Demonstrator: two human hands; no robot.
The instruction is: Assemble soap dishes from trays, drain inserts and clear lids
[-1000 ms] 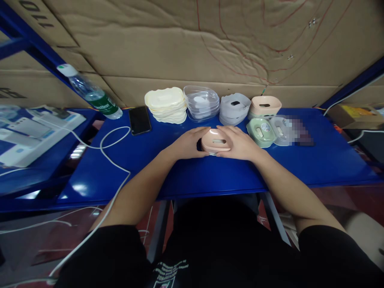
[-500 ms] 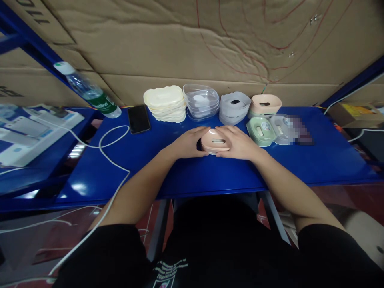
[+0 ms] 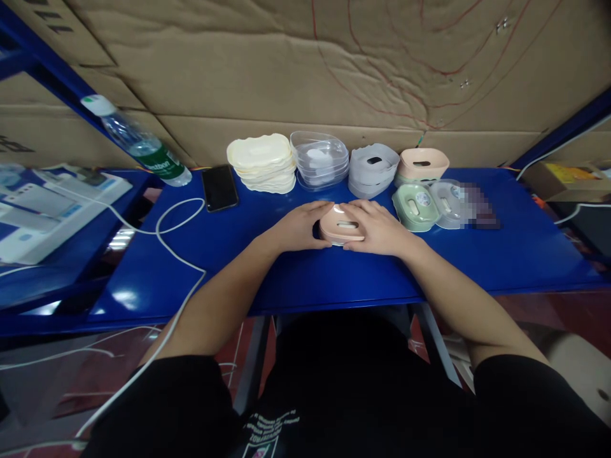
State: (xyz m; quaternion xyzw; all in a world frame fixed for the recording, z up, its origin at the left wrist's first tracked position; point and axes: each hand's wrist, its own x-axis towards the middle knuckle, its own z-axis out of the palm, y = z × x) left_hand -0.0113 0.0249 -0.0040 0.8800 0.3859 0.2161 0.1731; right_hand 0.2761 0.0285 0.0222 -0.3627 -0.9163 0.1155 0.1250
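A small peach plastic soap box (image 3: 334, 222) with a slot in its top is on the blue table, between my two hands. My left hand (image 3: 303, 227) wraps its left side, fingers at the far edge and thumb at the near edge. Around the right side curls my right hand (image 3: 377, 228), its fingers lying partly over the top and its thumb at the front. A pale layer shows along the box's lower front edge. Behind my hands stand a stack of cream wavy-edged trays (image 3: 261, 162), clear plastic covers (image 3: 321, 159) and grey slotted pieces (image 3: 373, 170).
Peach slotted pieces (image 3: 422, 164) stand at the back right, with a green box (image 3: 416, 207) and a translucent box (image 3: 446, 202) in front. A phone (image 3: 219, 187), a water bottle (image 3: 155, 156) and a looping white cable (image 3: 184, 286) are on the left. Cardboard (image 3: 248, 70) walls the back.
The view has shifted very slightly. My right fingers reach a little further over the top of the peach box; otherwise both hands keep the same hold.
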